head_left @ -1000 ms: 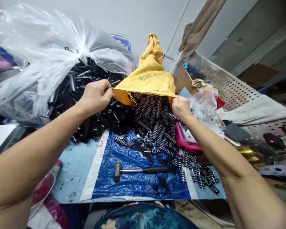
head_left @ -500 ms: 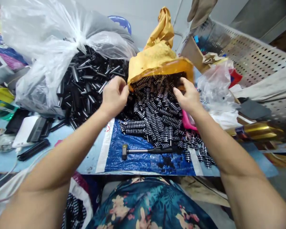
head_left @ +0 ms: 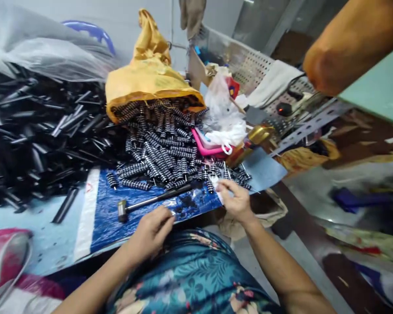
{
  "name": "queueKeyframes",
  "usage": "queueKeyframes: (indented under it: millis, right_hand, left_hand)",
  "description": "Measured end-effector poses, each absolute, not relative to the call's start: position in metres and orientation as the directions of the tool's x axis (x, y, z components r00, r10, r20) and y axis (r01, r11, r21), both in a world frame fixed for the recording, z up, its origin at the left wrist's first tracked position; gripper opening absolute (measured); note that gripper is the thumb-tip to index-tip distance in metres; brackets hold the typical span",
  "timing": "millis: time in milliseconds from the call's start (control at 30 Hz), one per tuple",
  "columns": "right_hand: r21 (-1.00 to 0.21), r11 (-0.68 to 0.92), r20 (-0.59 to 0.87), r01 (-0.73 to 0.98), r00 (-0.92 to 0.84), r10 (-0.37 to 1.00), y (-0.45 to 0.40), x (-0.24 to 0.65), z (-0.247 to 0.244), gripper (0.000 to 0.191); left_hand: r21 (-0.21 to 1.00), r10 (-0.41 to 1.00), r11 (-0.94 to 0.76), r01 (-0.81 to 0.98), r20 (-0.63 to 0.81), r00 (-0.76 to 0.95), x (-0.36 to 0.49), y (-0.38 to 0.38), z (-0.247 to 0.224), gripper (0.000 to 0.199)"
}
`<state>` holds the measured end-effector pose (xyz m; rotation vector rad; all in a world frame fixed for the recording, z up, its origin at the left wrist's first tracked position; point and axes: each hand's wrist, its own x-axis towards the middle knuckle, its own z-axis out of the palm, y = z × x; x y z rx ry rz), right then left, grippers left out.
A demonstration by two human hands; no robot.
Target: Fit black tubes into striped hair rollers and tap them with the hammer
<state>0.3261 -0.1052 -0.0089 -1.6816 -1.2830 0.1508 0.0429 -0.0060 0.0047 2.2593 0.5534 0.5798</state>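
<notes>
My left hand (head_left: 154, 229) is at the table's front edge with its fingers curled in; what they hold, if anything, is hidden. At the right end of the blue plastic sheet (head_left: 108, 231), my right hand (head_left: 235, 200) has thumb and fingers closed, seemingly on the sheet's white border. A small hammer (head_left: 122, 211) lies on the sheet between the hands and the pile. Behind it are heaped black-and-white ridged cylinders (head_left: 170, 152), some with thin metal pins. They spread from the mouth of a yellow sack (head_left: 144, 83); neither hand touches the sack.
Many shiny black tubes (head_left: 39, 131) are heaped on the left under a clear plastic bag (head_left: 59, 61). A pink tray (head_left: 205, 150) holding plastic bags stands to the right. Behind it is a perforated metal panel (head_left: 252, 56). Another person's bent elbow (head_left: 334, 56) shows at top right.
Both hands have left the yellow sack's mouth and come down to the table's front edge, the right one to the sheet's right side. The view has swung right, bringing the elbow in.
</notes>
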Motion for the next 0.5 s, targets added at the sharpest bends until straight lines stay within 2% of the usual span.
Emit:
queueKeyframes:
  millis: [67, 100, 133, 200, 267, 400, 500]
  right_hand:
    - [-0.717, -0.098, 0.533, 0.690, 0.633, 0.562, -0.115, 0.361, -0.001, 0.021]
    - [-0.723, -0.149, 0.557, 0.675, 0.696, 0.454, -0.116, 0.378, 0.002, 0.028]
    - [-0.737, -0.169, 0.555, 0.655, 0.728, 0.401, -0.113, 0.394, 0.004, 0.038]
    - [-0.737, -0.205, 0.521, 0.644, 0.734, 0.436, -0.097, 0.421, 0.003, 0.061]
    - [-0.712, -0.254, 0.488, 0.654, 0.722, 0.491, -0.074, 0.439, -0.002, 0.072]
    - [-0.715, -0.326, 0.470, 0.619, 0.770, 0.431, -0.039, 0.450, -0.015, 0.073]
    - [-0.719, -0.309, 0.500, 0.622, 0.772, 0.393, -0.036, 0.447, -0.014, 0.069]
  left_hand:
    - [0.769, 0.579, -0.594, 0.236, 0.205, 0.790, 0.036, -0.010, 0.001, 0.022]
    - [0.781, 0.588, -0.574, 0.248, 0.182, 0.788, 0.035, -0.014, 0.002, 0.023]
    - [0.789, 0.596, -0.555, 0.263, 0.157, 0.787, 0.034, -0.019, 0.003, 0.024]
    - [0.799, 0.606, -0.522, 0.298, 0.101, 0.789, 0.037, -0.030, 0.007, 0.026]
    - [0.802, 0.600, -0.499, 0.329, 0.046, 0.799, 0.040, -0.039, 0.008, 0.026]
    - [0.809, 0.611, -0.435, 0.395, -0.057, 0.790, 0.034, -0.047, 0.000, 0.022]
    - [0.810, 0.663, -0.375, 0.452, -0.106, 0.741, 0.020, -0.049, -0.005, 0.019]
